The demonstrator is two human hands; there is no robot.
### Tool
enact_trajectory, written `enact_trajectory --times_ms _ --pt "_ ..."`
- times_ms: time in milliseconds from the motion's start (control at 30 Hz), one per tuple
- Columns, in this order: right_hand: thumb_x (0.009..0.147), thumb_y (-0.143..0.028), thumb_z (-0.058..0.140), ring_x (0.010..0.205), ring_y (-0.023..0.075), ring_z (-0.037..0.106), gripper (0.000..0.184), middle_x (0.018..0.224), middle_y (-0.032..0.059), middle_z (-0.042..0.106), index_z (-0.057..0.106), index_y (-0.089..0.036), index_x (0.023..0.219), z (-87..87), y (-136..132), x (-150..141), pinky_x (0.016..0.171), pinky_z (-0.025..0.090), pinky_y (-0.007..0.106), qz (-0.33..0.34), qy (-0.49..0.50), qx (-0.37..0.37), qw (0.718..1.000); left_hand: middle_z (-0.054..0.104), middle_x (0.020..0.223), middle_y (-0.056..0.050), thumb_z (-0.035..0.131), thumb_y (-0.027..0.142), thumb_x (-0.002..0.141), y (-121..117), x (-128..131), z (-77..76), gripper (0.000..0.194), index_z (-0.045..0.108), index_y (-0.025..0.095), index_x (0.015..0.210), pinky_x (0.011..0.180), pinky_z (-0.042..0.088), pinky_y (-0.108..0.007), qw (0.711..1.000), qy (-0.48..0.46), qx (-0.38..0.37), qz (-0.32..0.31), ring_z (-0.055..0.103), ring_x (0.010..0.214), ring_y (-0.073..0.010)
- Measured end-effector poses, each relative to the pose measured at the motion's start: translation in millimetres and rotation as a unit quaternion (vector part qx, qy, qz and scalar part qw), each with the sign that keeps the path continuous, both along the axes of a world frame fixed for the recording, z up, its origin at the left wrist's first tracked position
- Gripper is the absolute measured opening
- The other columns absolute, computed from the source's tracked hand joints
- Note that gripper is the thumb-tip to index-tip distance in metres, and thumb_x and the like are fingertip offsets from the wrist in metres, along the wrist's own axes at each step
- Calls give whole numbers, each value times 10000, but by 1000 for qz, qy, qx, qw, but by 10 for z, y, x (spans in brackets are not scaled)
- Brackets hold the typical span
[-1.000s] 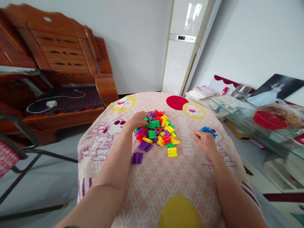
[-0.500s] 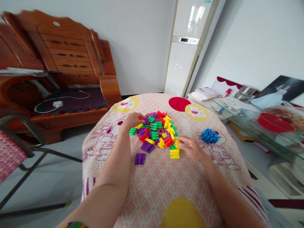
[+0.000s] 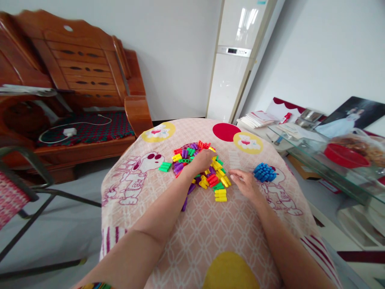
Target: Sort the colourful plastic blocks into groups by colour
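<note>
A pile of colourful plastic tube pieces, many joined in short rows, lies on the cloth-covered table [image 3: 207,233]. My left hand [image 3: 202,161] reaches over the pile's far side, its fingertips among yellow and red pieces; most of its fingers are hidden, and so is anything in them. Just right of the pile, my right hand [image 3: 244,182] has its fingers stretched out, with nothing visible in them. Yellow tube pieces [image 3: 220,195] and red ones [image 3: 213,180] are nearest to it. A green piece [image 3: 165,167] lies at the left edge. My left forearm partly covers purple pieces [image 3: 184,202].
A bundle of blue tube pieces [image 3: 264,172] stands apart on the right of the table. Beyond that side is a glass shelf [image 3: 303,150] with a red bowl [image 3: 345,155]. A wooden sofa [image 3: 81,80] and a metal-framed chair [image 3: 27,172] are on the left.
My left hand has moved right, from the pile's left edge to its far right part. Red pieces now lie at that left edge. My right hand has drawn slightly away from the yellow pieces.
</note>
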State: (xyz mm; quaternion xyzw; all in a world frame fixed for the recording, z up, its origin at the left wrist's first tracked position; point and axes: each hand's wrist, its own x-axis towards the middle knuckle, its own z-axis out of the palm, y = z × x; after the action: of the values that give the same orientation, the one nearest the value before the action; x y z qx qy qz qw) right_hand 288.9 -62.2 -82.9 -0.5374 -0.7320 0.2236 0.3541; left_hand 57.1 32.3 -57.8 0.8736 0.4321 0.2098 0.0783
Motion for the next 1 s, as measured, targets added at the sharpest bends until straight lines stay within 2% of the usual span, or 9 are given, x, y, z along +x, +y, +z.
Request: enact_trajectory --times_ms 100,233,300,400,533,700,833,933,1000 --pt "870 -391 533 1019 270 719 373 1117 123 760 751 -179 1085 -18 4 -11 886 571 404 2 -2 9 1000 721 1117 -102 585 73 775 0 13 -64 346 698 160 1091 975 517 -341 1000 6 2 11 665 1072 -226" --pt "856 -376 538 988 263 725 350 1069 118 772 758 -178 1043 -34 15 -45 887 571 400 4 1 36 999 728 923 -66 600 90 751 21 -116 -10 213 683 156 935 837 549 -321 994 -75 -33 68 689 877 -207" --pt "860 -395 543 978 262 727 355 1066 117 773 755 -180 1047 -34 19 -71 896 567 403 -8 13 51 999 720 867 -44 622 92 729 22 -134 27 177 664 154 889 787 549 -298 987 -130 -55 77 683 803 -183" --pt "884 -436 536 1025 260 716 388 1106 112 765 742 -185 1098 -8 23 -116 936 552 402 -24 51 64 996 703 820 -12 650 110 712 -11 -61 61 155 634 158 858 714 540 -257 974 -205 -77 49 667 743 -150" --pt "888 -465 529 1041 266 709 440 1108 120 764 731 -164 1138 42 35 -164 916 554 381 -49 98 57 992 679 780 4 644 124 726 -95 114 63 127 613 156 844 665 525 -233 966 -240 -96 -10 653 717 -134" --pt "818 -473 599 905 263 722 458 987 112 779 742 -137 1096 42 68 -179 838 562 384 -72 135 12 988 670 784 2 649 136 727 -144 214 43 119 606 151 837 661 517 -232 962 -240 -114 -56 643 714 -129" --pt "724 -469 676 795 244 714 478 904 97 778 738 -137 1063 14 72 -206 716 567 355 -96 203 -63 972 672 785 -6 644 149 730 -149 210 44 102 604 150 824 658 512 -234 961 -236 -123 -80 635 715 -129" --pt "722 -493 670 684 212 687 431 801 77 766 743 -146 967 9 42 -248 603 536 307 -87 242 -123 959 671 782 -1 642 159 731 -159 216 50 113 606 153 839 652 508 -232 959 -233 -132 -90 629 710 -125" --pt "725 -509 670 641 192 666 389 750 66 752 735 -154 872 19 16 -278 566 510 282 -78 254 -134 955 671 782 1 641 155 732 -169 223 53 122 605 153 848 653 509 -232 959 -231 -136 -95 629 711 -125"
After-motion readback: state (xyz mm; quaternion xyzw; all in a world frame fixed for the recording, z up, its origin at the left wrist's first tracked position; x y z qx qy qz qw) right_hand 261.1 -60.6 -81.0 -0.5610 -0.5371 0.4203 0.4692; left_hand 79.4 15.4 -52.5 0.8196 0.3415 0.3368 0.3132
